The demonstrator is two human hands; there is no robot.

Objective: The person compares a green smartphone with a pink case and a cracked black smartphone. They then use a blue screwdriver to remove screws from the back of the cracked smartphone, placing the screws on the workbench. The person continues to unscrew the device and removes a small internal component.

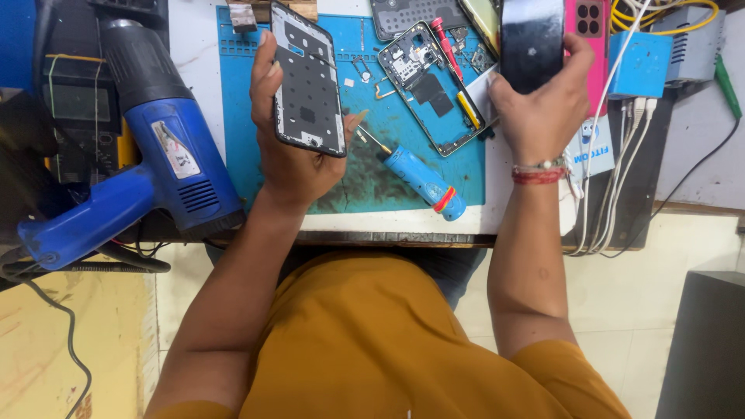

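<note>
Left grip around phone frame, perhaps

A cluttered white workbench stands over pale floor tiles, with yellowish flooring at left.

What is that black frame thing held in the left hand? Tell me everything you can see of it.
The black phone frame is a flat, thin rectangle with rounded corners, looking like plastic or metal. Its inner face shows a dark grey plate with small cut-outs and slots, and a pale patch near the lower edge. It holds no screen or circuit board. The left hand grips it from the side and below, fingers along its left edge, holding it tilted above the blue work mat.
</note>
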